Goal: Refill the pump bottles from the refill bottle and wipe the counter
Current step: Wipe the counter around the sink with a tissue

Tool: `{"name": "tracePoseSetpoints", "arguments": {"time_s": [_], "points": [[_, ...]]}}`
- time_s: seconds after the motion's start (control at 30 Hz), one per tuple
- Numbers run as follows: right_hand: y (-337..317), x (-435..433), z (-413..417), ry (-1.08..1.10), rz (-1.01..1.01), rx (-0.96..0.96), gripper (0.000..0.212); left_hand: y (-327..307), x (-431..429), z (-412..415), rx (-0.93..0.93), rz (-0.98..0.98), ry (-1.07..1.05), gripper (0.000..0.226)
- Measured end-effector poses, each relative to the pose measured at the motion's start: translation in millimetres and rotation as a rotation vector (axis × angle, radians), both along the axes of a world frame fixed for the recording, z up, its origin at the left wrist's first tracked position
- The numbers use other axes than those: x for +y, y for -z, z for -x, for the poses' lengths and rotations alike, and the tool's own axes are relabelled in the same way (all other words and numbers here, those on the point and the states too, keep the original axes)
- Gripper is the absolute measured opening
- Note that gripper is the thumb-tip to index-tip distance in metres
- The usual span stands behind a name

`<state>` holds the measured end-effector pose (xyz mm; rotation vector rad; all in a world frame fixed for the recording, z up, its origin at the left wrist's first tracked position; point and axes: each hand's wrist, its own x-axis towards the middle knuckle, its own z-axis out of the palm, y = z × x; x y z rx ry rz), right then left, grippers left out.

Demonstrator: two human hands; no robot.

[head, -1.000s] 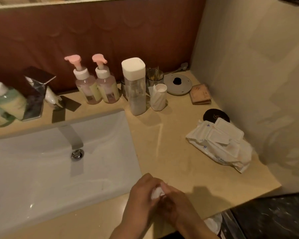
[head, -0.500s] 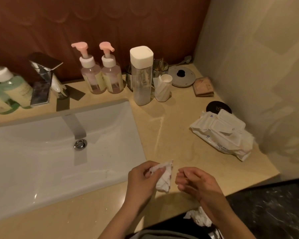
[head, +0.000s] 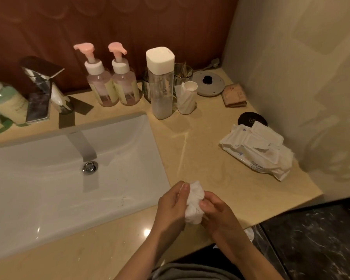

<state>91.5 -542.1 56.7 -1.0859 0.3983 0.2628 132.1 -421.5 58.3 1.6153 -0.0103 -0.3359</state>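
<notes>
Both grips closed on a crumpled white wipe (head: 194,205), the left hand (head: 171,207) and right hand (head: 216,212) bunching it just above the counter (head: 200,150) edge beside the sink (head: 49,178). The pump bottles (head: 113,85) and refill bottle (head: 162,83) stood capped at the back, so wiping seemed in hand; next, the wad needed pressing flat onto the streaked surface.

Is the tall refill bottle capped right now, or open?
Capped: the refill bottle stands upright behind the sink with its white cap seated on top.
</notes>
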Motion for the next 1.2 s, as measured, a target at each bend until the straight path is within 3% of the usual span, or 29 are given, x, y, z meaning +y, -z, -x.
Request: {"name": "tracePoseSetpoints", "arguments": {"time_s": [0.1,0.17,0.43,0.6,0.67,0.73,0.83,1.0,1.2], "points": [[-3,-8,-3,-0.045,-0.103,-0.018,0.052,-2,-2,-1,-0.003,0.003,0.125,0.035],[-2,-14,-6,-0.082,-0.063,-0.002,0.057,0,-2,-2,-0.016,-0.008,0.150,0.036],[-4,-25,-16,-0.188,0.047,-0.004,0.057,8,-3,-7,-0.020,-0.041,0.032,0.039],[-5,-12,-15,-0.210,-0.012,0.044,0.062,4,0,-6,-0.012,-0.118,0.019,0.033],[-6,-7,-16,-0.225,0.078,0.066,0.063,3,3,-4,-0.006,-0.196,0.043,0.030],[-7,-4,-16,-0.225,0.203,0.058,0.051,1,5,-4,-0.057,-0.291,0.053,0.029],[-5,-6,-17,-0.152,0.268,0.060,0.018,-3,8,-4,-0.149,-0.321,0.001,0.034],[-2,-17,-20,-0.047,0.280,0.129,0.021,4,12,-4,-0.228,-0.385,-0.067,0.045],[0,-20,-25,0.165,0.365,0.118,0.024,4,4,-2,-0.087,-0.182,-0.188,0.048]]}}
